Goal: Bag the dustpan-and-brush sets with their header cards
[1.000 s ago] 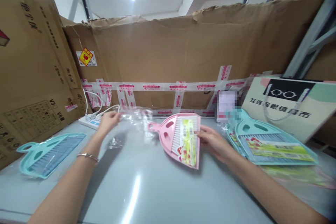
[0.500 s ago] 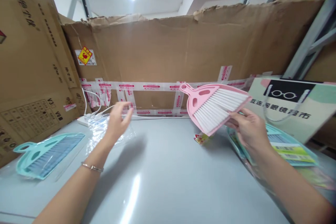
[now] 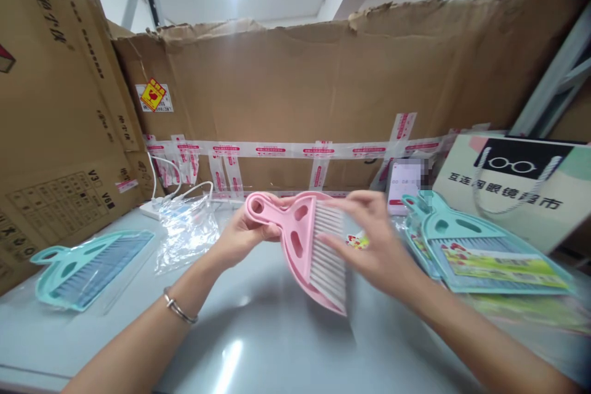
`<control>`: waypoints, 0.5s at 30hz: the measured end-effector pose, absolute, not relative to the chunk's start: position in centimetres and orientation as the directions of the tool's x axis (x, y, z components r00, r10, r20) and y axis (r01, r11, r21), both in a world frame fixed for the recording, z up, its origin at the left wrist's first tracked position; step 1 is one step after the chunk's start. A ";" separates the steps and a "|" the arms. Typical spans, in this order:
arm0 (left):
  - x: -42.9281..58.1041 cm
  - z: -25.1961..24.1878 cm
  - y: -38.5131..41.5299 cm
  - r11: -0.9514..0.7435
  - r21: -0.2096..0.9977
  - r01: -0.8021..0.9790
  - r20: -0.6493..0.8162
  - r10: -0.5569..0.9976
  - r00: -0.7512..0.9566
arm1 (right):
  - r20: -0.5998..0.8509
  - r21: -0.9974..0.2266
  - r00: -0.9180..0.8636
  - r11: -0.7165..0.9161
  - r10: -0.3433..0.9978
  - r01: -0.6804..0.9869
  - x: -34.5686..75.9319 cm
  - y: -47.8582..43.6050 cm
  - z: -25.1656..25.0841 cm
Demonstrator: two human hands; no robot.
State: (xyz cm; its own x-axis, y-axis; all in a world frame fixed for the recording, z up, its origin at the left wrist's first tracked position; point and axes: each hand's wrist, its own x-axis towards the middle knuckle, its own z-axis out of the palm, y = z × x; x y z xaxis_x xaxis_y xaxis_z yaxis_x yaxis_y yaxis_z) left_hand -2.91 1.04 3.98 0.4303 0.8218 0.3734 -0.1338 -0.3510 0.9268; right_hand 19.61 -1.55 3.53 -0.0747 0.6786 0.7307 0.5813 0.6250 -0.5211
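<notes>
My left hand is closed around the handle end of a pink dustpan and brush set, held above the table. The brush is nested in the pan, its white bristles facing right and its handle loop to the left. My right hand is at the bristle side, thumb and fingers spread, slightly smeared by motion. Its fingertips overlap the bristles; whether they press on them I cannot tell. Behind it, a colourful card is partly hidden on the table.
Turquoise dustpan sets lie at left and in a stack at right. Crumpled clear plastic is by a white power strip. A phone, a paper bag and cardboard walls border the grey table.
The pink set has moved left and down and turned, bristles now to the right. My left hand has taken its handle; my right hand has released the pan edge.
</notes>
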 end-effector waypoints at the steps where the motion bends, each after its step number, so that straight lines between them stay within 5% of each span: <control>1: -2.8 4.1 0.8 -0.370 0.921 -0.123 0.384 0.809 0.445 | 0.678 -0.455 -0.231 0.645 0.698 0.613 19.0 -1.8 4.1; 4: -2.8 4.4 0.5 -0.453 0.887 -0.089 0.440 0.770 0.462 | 0.523 -0.410 -0.410 0.643 0.747 0.647 16.9 -1.9 5.3; 8: -4.1 5.2 0.9 -0.547 0.836 0.039 0.480 0.765 0.430 | 0.522 -0.393 -0.435 0.660 0.734 0.640 15.4 -0.7 6.1; 12: -7.0 6.6 1.8 -0.637 0.746 0.195 0.630 0.770 0.101 | 0.676 -0.454 -0.269 0.675 0.686 0.581 16.5 0.5 7.0; 15: -10.0 7.2 2.9 -0.590 0.785 0.189 0.614 0.783 -0.102 | 0.657 -0.503 -0.181 0.604 0.732 0.618 17.7 1.2 6.7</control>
